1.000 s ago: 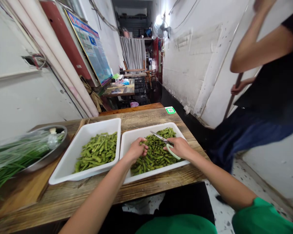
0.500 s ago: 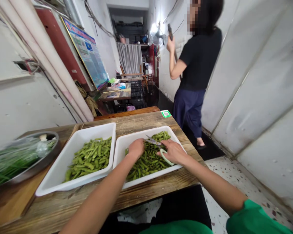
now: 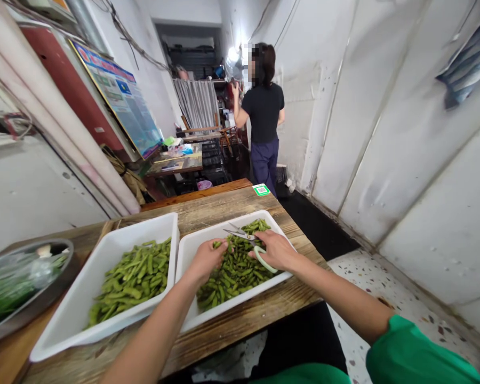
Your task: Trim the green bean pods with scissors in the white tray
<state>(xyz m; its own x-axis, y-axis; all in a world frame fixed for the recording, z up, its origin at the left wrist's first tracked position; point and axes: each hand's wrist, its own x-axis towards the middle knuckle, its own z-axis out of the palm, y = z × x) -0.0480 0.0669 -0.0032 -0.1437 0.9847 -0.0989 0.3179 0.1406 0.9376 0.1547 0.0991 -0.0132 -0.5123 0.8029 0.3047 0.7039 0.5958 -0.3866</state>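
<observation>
My right hand (image 3: pixel 275 249) grips a pair of scissors with pale green handles (image 3: pixel 265 261), its blades slightly apart and pointing left. Over the left part of the right white tray (image 3: pixel 188 250), my left hand (image 3: pixel 208 258) pinches a green edamame pod (image 3: pixel 221 244) close to the scissor tips. Loose edamame pods (image 3: pixel 234 280) fill the tray below both hands. Beside it on the left stands a second white tray (image 3: pixel 64 320), with a heap of green pods (image 3: pixel 138 274) in it.
A steel bowl (image 3: pixel 60 288) of bagged green stalks stands at the far left on the wooden table (image 3: pixel 208 213). A green QR-code card (image 3: pixel 261 190) lies at the far corner. Further back, a person in a black shirt (image 3: pixel 264 112) stands by the wall.
My left hand has drawn back a little from the blades, and a pod now shows between its fingers. The person has walked further away. The view has shifted slightly right.
</observation>
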